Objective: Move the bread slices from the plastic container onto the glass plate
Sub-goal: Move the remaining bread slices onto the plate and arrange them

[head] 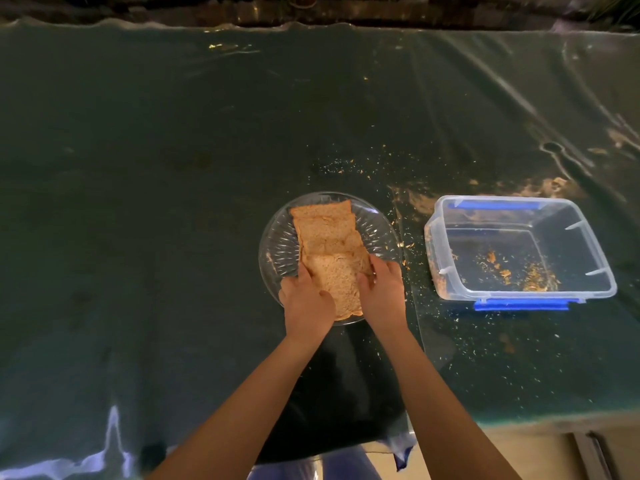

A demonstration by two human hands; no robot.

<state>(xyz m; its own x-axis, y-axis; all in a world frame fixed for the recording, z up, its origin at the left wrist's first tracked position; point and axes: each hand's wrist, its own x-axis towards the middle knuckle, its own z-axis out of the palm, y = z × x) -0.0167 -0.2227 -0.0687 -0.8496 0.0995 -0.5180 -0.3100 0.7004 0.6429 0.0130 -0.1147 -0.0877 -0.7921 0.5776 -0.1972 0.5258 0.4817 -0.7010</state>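
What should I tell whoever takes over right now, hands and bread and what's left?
Left hand and right hand: both gripping the nearest bread slice by its sides, over the glass plate.
Other slices lie overlapped on the plate.
Plastic container, right of the plate: only crumbs inside.
Left: set this slice down and let go.

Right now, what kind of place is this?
Probably a home dining or kitchen table: a plastic-covered table, bread slices on a glass plate, and a crumb-strewn plastic container.

tan-brown bread slices [325, 233], clear ribbed glass plate [277, 244], seemingly blue-clipped clear plastic container [519, 247]
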